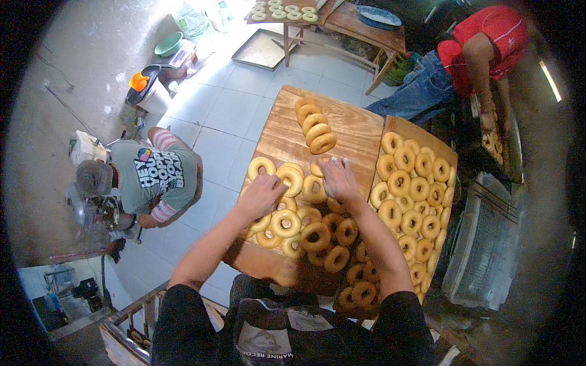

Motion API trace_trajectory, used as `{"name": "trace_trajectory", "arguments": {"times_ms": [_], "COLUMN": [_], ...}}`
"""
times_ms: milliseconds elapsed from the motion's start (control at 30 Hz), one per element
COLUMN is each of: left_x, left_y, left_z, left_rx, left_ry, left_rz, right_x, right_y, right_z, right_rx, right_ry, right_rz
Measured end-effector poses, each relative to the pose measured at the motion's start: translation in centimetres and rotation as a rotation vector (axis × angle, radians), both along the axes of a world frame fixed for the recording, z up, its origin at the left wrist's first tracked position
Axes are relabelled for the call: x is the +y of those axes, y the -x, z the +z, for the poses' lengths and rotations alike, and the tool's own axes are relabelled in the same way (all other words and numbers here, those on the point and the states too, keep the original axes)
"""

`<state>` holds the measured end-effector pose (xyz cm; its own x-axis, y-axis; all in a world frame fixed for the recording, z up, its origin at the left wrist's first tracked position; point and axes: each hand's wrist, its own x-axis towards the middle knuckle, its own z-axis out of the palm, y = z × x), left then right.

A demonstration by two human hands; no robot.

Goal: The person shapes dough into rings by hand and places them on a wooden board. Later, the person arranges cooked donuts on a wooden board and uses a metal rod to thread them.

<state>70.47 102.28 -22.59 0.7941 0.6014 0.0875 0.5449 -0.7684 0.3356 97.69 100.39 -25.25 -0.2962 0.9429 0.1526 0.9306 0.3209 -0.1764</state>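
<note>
My left hand (264,195) is closed over the left edge of a pile of golden ring doughnuts, its fingers curled on a doughnut (290,178). My right hand (340,180) reaches over the pile's far edge, its fingers closed on another doughnut (317,168) that they partly cover. Beyond my hands, several doughnuts overlap in a slanting row (316,130) on the wooden tabletop (354,122). Loosely heaped rings (315,236) lie between my forearms, some in shadow.
At the right, a board of doughnuts (399,183) adjoins my table. A person in red (488,46) bends over a dark pan beyond it, near a wire rack (482,244). On the left works a person in grey (162,168). Pale dough rings (293,16) lie on a far table.
</note>
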Motion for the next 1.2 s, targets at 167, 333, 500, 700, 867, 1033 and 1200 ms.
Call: {"name": "trace_trajectory", "arguments": {"times_ms": [167, 333, 500, 700, 867, 1033, 1200], "left_x": [-1.3, -2.0, -1.8, -2.2, -2.1, -1.7, -3.4], "left_y": [-2.3, -2.9, -3.4, -2.4, -1.6, -0.8, -0.1], "left_z": [-2.7, -3.8, -4.3, -3.5, -4.0, -3.7, -3.2], "left_rx": [0.03, -0.04, -0.07, -0.105, -0.07, -0.1, -0.217], "left_ry": [-0.083, -0.014, 0.06, 0.081, 0.083, 0.16, 0.079], "left_rz": [0.2, 0.283, 0.216, 0.198, 0.24, 0.218, 0.224], "right_x": [-5.4, -10.9, -11.3, -9.6, -10.2, -5.0, 4.5], "right_y": [2.2, 3.1, 5.0, 5.7, 6.7, 6.8, 2.8], "right_z": [1.2, -0.4, 2.2, 3.5, 4.2, 5.3, 0.8], "right_rx": [-0.064, 0.058, -0.107, -0.156, -0.162, -0.048, -0.161], "right_ry": [-0.009, 0.162, 0.292, 0.33, 0.393, 0.272, -0.216], "right_rz": [-0.089, -0.199, -0.324, -0.385, -0.416, -0.472, -0.329]}}
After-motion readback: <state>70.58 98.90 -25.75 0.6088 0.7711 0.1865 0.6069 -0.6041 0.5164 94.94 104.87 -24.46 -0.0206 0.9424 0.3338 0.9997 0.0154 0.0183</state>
